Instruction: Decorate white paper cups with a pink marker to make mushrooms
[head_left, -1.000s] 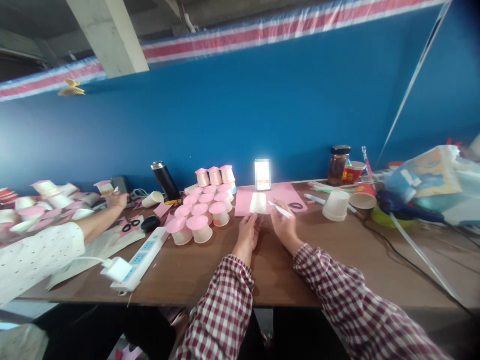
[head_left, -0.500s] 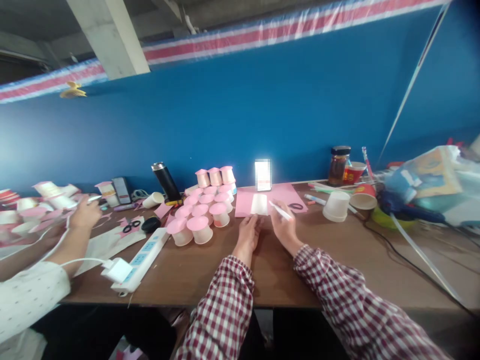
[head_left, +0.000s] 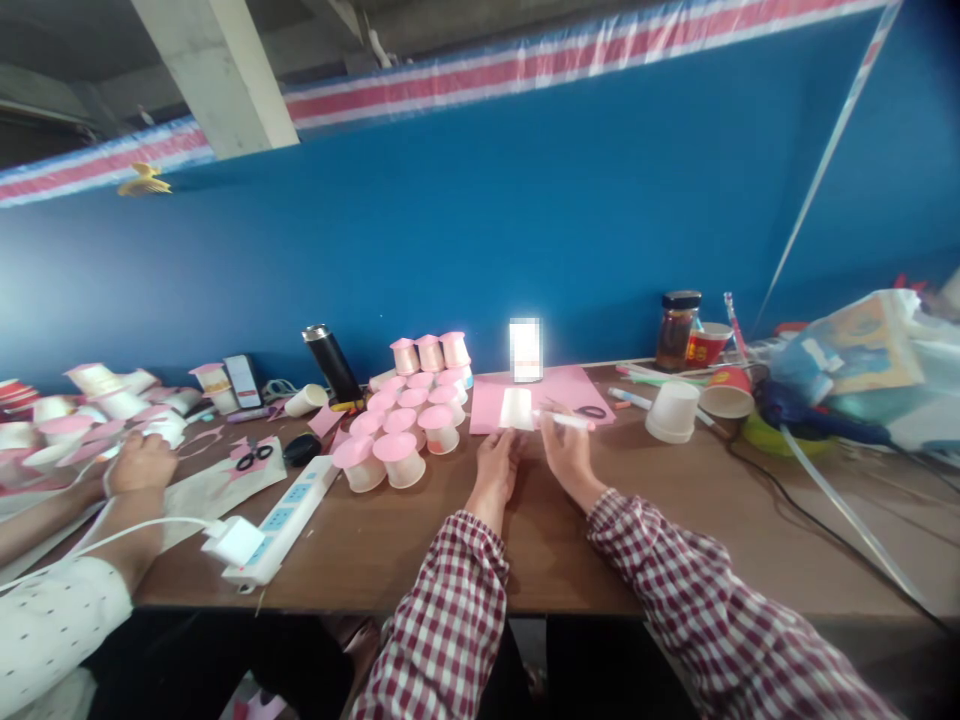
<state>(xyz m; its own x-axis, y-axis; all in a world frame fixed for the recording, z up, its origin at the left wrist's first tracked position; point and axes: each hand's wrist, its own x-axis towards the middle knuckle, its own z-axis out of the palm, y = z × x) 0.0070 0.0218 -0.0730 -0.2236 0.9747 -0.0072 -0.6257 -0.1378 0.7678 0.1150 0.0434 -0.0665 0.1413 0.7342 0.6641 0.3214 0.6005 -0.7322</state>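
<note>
My left hand (head_left: 496,468) rests on the brown table (head_left: 465,540), its fingertips pressing the near edge of a small white card (head_left: 517,408) that lies on a pink paper sheet (head_left: 559,386). My right hand (head_left: 570,455) holds a white pen (head_left: 564,421), now lying almost level just right of the card. Black scissors (head_left: 592,411) lie on the pink sheet beyond the pen. A lit phone (head_left: 525,349) stands upright behind the sheet.
A cluster of pink-topped cups (head_left: 405,420) stands to the left, with a black flask (head_left: 332,363) and white power strip (head_left: 281,518). An upturned white cup (head_left: 673,411), jar (head_left: 677,331), red cups and plastic bags (head_left: 862,365) sit right. Another person's hand (head_left: 139,462) works at far left.
My right hand has tipped the pen from a slant to nearly level. The other person's hand has pulled back from the far cups toward the near table edge.
</note>
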